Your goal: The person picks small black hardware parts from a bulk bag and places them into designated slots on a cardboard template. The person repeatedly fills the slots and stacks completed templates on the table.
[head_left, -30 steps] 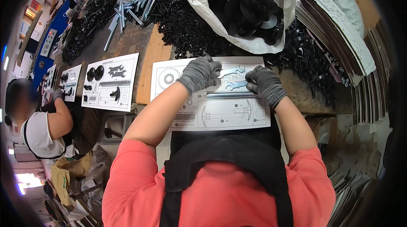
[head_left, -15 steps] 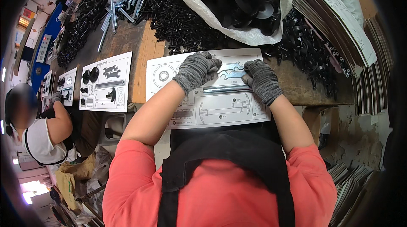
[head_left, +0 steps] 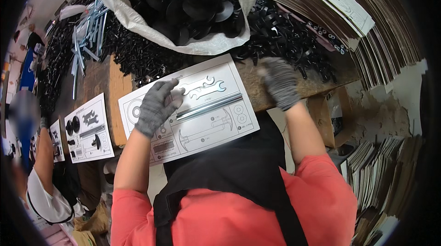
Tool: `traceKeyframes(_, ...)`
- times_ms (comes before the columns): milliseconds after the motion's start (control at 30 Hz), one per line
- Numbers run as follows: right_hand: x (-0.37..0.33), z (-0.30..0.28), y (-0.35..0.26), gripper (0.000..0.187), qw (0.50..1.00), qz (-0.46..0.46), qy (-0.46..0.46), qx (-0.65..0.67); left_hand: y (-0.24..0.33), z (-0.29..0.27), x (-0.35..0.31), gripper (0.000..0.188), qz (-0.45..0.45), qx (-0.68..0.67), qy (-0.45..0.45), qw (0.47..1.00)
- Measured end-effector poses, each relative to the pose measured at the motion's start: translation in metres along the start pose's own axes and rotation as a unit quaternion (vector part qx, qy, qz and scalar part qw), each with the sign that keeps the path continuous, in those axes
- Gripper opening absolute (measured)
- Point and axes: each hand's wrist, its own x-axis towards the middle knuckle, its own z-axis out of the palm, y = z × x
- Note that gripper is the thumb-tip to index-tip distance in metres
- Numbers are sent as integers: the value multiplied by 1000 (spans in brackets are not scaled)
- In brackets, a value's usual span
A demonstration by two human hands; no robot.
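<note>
A white printed card (head_left: 193,147) with line drawings lies tilted on the table's front edge, before me. Two flat silver open-ended wrenches (head_left: 207,90) rest on its upper half. Below them a shiny metal rod (head_left: 209,107) lies across the card. My left hand (head_left: 158,107), in a grey knit glove, hovers over or touches the card's left side, its fingers apart with nothing seen in them. Off the card's right edge is my gloved right hand (head_left: 279,84), close to a heap of black parts (head_left: 280,30); its fingers are smeared by motion.
A white woven sack (head_left: 220,46) of black discs stands behind the card. Black bolts (head_left: 142,57) and silver rods (head_left: 92,32) are piled left. Another loaded card (head_left: 89,129) lies near a co-worker's arm (head_left: 43,154). Stacked cardboard sheets (head_left: 386,39) rise at right.
Both my hands have come off the wrenches. The left moved left and opened; the right swung right, past the card's edge. The whole view has turned, with the card now slanted.
</note>
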Motion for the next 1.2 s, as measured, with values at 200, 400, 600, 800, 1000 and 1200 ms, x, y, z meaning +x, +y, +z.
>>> traceKeyframes(200, -18, -73, 82, 35, 945, 226, -29, -233, -5, 2, -52, 42, -29, -146, 92, 985)
traceKeyframes(400, -10, -68, 58, 50, 942, 232, -129, -204, -5, -7, -82, 38, -64, -186, 138, 971)
traceKeyframes(600, -22, -40, -21, 50, 925, 67, -206, 313, -21, -8, -115, 36, -114, -207, 197, 951)
traceKeyframes(800, -43, -2, -103, 37, 941, -19, -278, 190, -15, -14, -124, 34, -140, -217, 213, 942)
traceKeyframes(1000, -48, 12, -101, 49, 927, 36, -373, 12, -26, -14, -138, 32, -144, -219, 236, 936)
traceKeyframes(1200, -46, 9, -106, 53, 930, 47, -356, -76, -36, -15, -140, 31, -153, -209, 249, 933)
